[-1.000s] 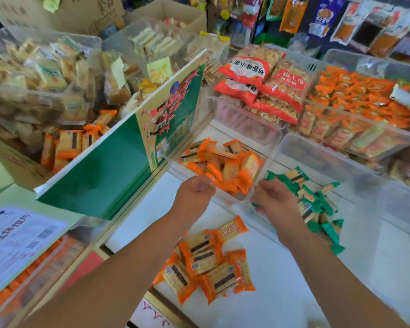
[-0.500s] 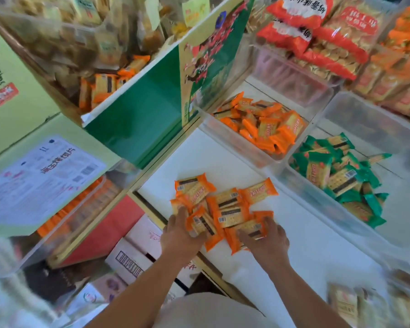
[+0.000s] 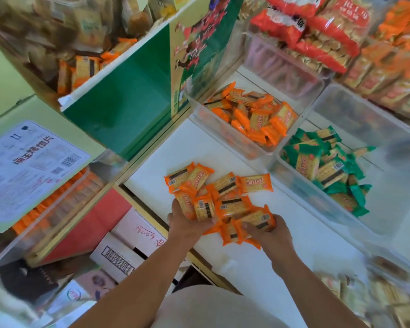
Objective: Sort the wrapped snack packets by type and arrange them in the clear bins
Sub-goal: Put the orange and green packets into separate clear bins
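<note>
Hands gather orange packets
Left hand (image 3: 187, 224) and right hand (image 3: 272, 235) each grip orange packets (image 3: 223, 185) at the pile's near edge on the white counter (image 3: 166, 150). Half a second ago they only rested there. The packet print is blurred.

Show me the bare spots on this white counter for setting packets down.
Free: counter between green carton, orange-packet bin and loose orange packets; also the strip beyond the right hand, along the green-packet bin. Crowded: that pile, where the left hand grips too.
</note>
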`<state>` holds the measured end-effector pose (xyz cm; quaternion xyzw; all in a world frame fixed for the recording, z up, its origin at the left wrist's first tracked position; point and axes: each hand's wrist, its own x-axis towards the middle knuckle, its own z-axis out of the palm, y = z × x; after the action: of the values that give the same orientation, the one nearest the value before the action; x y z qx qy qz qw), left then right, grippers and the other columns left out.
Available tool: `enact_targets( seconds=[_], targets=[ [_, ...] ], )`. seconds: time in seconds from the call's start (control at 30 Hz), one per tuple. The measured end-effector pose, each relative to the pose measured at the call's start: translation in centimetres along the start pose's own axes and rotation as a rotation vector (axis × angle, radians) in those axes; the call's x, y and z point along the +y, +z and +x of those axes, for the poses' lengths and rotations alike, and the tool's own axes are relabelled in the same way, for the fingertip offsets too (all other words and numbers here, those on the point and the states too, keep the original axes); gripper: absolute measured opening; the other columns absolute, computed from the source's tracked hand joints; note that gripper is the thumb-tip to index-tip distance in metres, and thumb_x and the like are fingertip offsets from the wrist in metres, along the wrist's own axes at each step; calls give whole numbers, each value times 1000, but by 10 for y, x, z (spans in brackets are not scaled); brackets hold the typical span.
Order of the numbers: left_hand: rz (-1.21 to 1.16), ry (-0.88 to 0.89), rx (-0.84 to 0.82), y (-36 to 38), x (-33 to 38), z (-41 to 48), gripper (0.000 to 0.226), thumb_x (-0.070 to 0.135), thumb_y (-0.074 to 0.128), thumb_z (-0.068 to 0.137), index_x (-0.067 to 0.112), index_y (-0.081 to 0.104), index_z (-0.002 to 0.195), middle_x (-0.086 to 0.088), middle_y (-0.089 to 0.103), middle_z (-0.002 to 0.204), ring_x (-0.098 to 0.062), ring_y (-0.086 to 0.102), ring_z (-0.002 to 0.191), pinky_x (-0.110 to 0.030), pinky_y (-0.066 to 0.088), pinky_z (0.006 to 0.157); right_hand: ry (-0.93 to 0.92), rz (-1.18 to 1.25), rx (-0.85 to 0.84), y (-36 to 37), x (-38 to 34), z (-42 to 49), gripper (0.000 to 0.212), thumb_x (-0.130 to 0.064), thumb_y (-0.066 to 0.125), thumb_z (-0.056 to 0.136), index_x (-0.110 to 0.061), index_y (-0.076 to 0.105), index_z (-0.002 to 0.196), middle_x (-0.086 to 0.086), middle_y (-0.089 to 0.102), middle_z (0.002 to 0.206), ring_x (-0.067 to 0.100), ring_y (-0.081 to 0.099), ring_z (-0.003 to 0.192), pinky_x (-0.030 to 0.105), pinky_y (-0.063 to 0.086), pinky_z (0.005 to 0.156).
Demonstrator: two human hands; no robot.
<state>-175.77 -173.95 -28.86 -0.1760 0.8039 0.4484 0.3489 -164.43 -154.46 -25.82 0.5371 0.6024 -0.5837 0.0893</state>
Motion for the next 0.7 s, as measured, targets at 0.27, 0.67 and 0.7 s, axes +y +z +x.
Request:
enact_targets(
  seconds=[0.27, 0.67, 0.7],
  targets=[
    [51, 84, -2, 10, 18, 3, 116, 38, 96, 59, 42, 28, 153, 13, 73, 110, -14, 72, 102, -42, 62, 87, -166, 82, 48, -30, -20, -24, 52, -19, 94, 70, -38, 64, 109, -9, 74, 86, 7, 69, 78, 26, 52, 68],
    [71, 238, -34, -20, 81, -16, 19, 28, 79, 87, 32, 65, 101, 4, 75, 85, -14, 73, 75, -43, 62, 72, -270, 253, 57, -45, -85, -21, 48, -22, 91, 74, -24, 65, 115, 1, 78, 95, 24, 75, 90, 50, 59, 88],
    [47, 269, -33, -21, 93, -20, 20, 27, 79, 88, 33, 65, 101, 5, 74, 85, -10, 72, 74, -36, 61, 69, -288, 269, 72, -45, -97, -19, 46, -24, 91, 75, -23, 65, 113, 2, 78, 94, 25, 75, 89, 52, 59, 87]
  ],
)
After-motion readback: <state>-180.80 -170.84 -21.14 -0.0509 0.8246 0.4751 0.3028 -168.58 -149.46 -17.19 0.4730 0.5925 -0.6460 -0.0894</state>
